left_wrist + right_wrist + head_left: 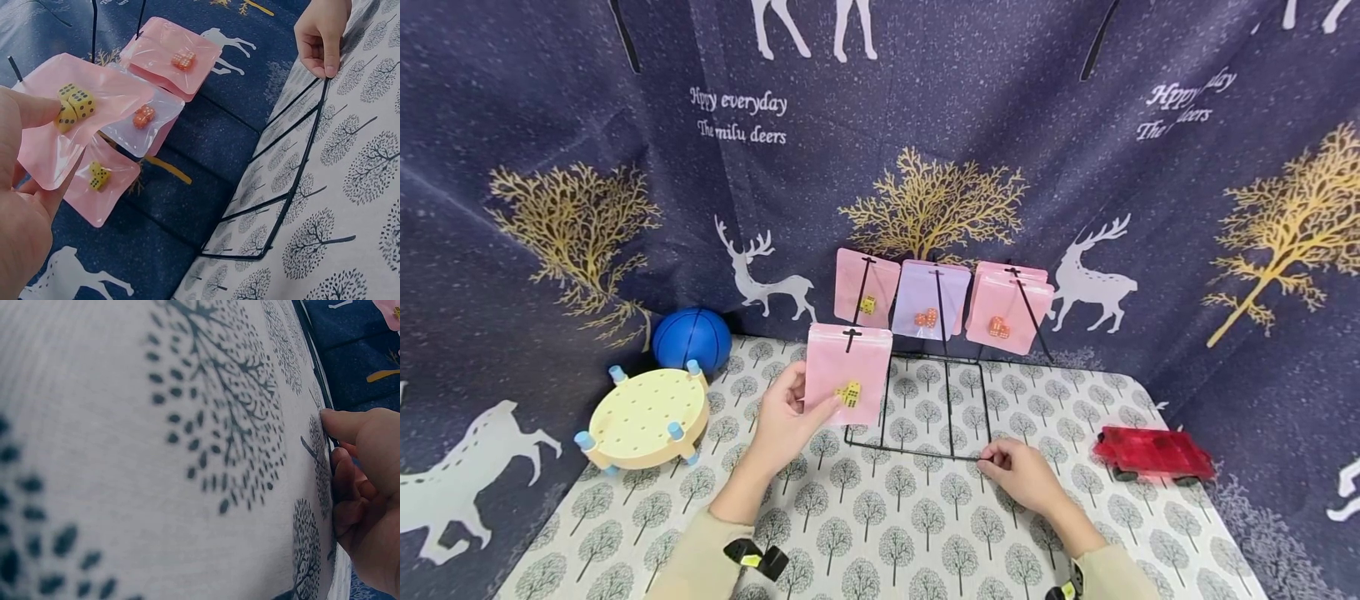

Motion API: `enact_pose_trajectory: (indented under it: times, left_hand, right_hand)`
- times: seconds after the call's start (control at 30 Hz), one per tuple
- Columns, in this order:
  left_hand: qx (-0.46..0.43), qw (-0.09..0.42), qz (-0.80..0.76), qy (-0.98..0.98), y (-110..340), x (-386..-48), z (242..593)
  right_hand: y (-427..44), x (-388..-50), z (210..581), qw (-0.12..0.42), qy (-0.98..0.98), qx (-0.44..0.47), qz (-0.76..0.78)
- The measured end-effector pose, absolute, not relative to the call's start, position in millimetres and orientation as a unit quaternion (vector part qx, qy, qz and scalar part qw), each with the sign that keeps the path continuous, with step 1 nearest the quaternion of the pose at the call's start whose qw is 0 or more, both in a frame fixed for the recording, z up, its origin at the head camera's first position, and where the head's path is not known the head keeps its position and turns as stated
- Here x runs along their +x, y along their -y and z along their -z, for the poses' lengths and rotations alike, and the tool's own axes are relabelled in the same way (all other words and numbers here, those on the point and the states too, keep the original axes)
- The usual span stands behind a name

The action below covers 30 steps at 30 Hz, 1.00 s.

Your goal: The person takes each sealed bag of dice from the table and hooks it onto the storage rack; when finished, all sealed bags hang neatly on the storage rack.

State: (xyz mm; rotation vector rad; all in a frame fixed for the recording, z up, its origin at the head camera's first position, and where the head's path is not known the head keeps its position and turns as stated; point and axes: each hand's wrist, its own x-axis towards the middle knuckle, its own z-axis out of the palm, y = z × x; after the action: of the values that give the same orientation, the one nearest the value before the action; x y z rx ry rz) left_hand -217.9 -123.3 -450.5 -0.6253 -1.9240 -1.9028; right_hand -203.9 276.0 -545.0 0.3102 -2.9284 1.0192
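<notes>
My left hand [786, 417] pinches a pink zip pouch [823, 375] with yellow dice [850, 394] inside, the thumb in front and the fingers behind. At the pouch's hang hole shows the tip of a black prong of the wire rack [917, 452]. My right hand [1018, 475] pinches the front right corner of the rack's base between thumb and fingertips. Behind the held pouch, another pink pouch [847, 283] with yellow dice hangs on the left prong. A purple pouch [913, 292] with orange dice hangs on the middle prong, pink pouches [1026, 308] on the right one.
To the left stand a blue ball [688, 340] and a round cream pegged stand [647, 408] with blue feet. A red toy car [1153, 452] is at the right. A dark deer-print cloth [820, 192] hangs behind the tree-patterned tablecloth [865, 533].
</notes>
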Motion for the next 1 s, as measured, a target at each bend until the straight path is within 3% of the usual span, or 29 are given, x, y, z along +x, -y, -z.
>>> enact_pose_trajectory:
  times: [0.73,1.0]
  left_hand:
    - [-0.161,0.148,0.694,0.686,110,-253,442]
    - [-0.159,0.165,0.681,0.695,105,-269,438]
  right_hand:
    - [-278,-205,548,0.012,0.94,0.091,-0.328]
    - [-277,-205,547,0.008,0.94,0.09,-0.33]
